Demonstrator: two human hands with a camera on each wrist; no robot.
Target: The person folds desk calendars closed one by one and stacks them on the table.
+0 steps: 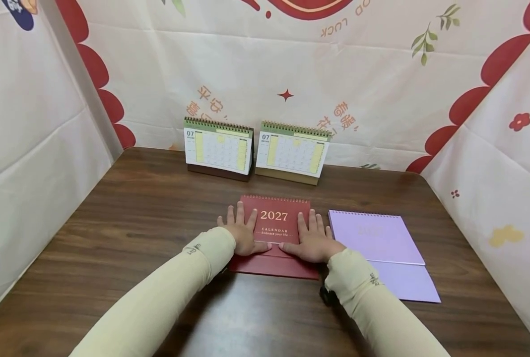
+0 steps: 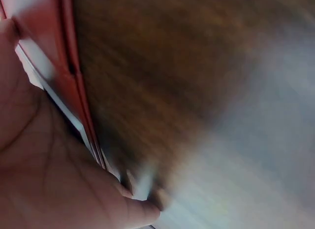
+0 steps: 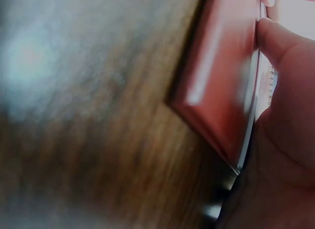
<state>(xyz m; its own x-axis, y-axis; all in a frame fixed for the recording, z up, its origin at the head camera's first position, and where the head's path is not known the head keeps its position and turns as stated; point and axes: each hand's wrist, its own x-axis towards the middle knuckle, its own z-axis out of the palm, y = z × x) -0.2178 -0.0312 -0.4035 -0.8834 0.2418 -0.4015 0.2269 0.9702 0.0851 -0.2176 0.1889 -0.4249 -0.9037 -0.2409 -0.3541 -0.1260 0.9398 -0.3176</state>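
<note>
On table (image 1: 135,213), red calendar (image 1: 274,223), gold lettering (image 1: 274,216)

From my monitor I see a smooth, softly shiny red calendar (image 1: 274,223) under the fingers (image 1: 240,213), glossy wood-grain table (image 1: 135,223) around them, creased cloth (image 1: 247,64) beyond.

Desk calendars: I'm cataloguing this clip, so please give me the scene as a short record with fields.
Centre: red 2027 calendar on brown wooden table
Left hand: fingers spread, over the red calendar's left edge
Right hand: fingers spread, over its right edge
Right side: purple spiral-bound calendar, lying on the table
Back: dark-based calendar and tan-based calendar, standing side by side, both showing 07
Backdrop: white cloth with red scallops
</note>
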